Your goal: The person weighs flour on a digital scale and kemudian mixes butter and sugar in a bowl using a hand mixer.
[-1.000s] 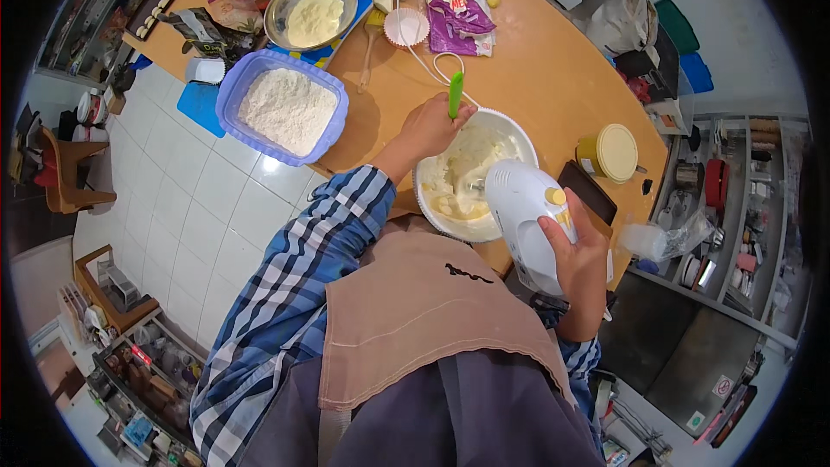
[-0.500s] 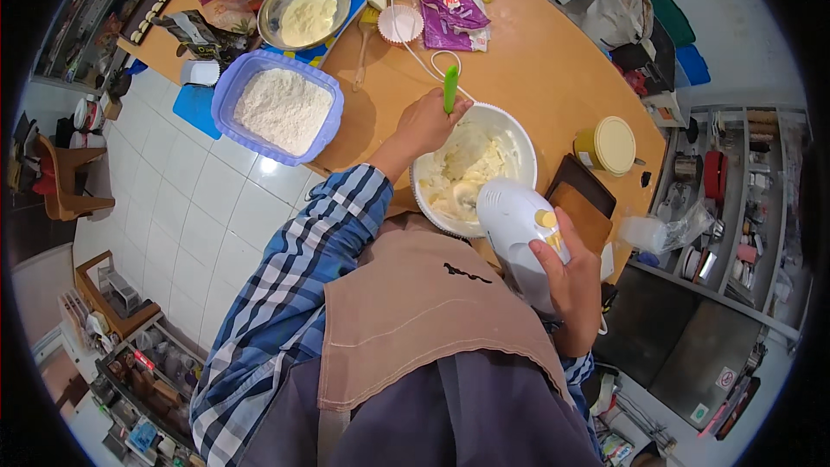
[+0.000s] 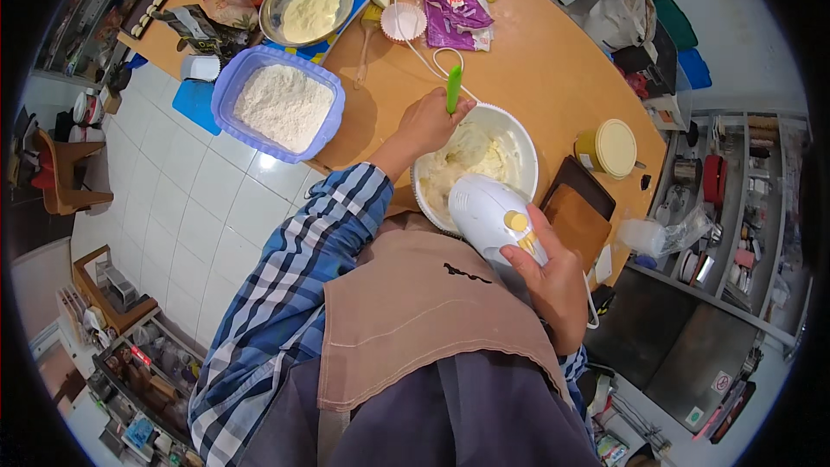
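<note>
A white hand mixer (image 3: 501, 220) is being gripped by the right hand (image 3: 553, 281), the fingers wrapped around its handle and the thumb lying by the yellow button, and it is being held over the near rim of the white mixing bowl (image 3: 519, 143). A green-handled spatula (image 3: 453, 88) is being clasped in the closed left hand (image 3: 428, 121) at the bowl's far rim, its blade hidden behind the hand. A pale, lumpy, creamy mass (image 3: 462, 160) is lying inside the bowl (the beaters are being hidden by the mixer body, so contact cannot be told). Judging by the rough clumps, the mixing is being carried on but is not yet finished. Further out on the round wooden table (image 3: 536, 60), a blue tub of flour (image 3: 281, 104) and a metal bowl of yellowish powder (image 3: 309, 10) are standing unadded, so those additions are apparently being left for later.
</note>
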Tool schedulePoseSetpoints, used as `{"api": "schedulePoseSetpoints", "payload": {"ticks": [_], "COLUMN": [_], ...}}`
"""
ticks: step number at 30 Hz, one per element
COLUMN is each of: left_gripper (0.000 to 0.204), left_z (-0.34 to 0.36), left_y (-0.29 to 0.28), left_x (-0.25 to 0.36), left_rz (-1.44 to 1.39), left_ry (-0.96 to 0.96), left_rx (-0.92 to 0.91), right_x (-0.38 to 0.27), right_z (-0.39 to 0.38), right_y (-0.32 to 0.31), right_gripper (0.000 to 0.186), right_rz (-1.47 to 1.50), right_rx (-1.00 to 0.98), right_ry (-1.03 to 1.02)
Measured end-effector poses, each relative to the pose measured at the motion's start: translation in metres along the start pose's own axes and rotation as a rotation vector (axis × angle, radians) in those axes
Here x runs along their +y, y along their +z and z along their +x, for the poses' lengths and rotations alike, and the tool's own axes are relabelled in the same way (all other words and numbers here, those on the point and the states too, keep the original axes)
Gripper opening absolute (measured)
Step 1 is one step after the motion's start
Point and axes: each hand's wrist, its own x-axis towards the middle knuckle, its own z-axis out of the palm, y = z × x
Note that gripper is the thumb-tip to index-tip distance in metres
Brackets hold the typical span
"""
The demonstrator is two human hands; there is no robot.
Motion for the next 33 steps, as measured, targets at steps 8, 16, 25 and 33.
{"api": "schedulePoseSetpoints", "payload": {"ticks": [8, 16, 25, 33], "left_gripper": [0.037, 0.038, 0.036, 0.037], "left_z": [0.0, 0.002, 0.001, -0.001], "left_y": [0.001, 0.002, -0.002, -0.001], "left_x": [-0.003, -0.006, -0.001, 0.001], "left_rz": [-0.002, 0.001, -0.024, -0.004], "left_ry": [0.019, 0.065, 0.006, 0.0], "left_rx": [0.011, -0.005, -0.04, -0.015], "right_x": [0.003, 0.004, 0.02, 0.025], "right_z": [0.018, 0.034, 0.042, 0.021], "right_y": [0.013, 0.014, 0.001, 0.0], "right_gripper": [0.059, 0.053, 0.054, 0.051], "right_rz": [0.024, -0.085, -0.121, -0.073], "right_rx": [0.053, 0.222, 0.278, 0.301], "right_ry": [-0.107, -0.161, -0.062, -0.05]}}
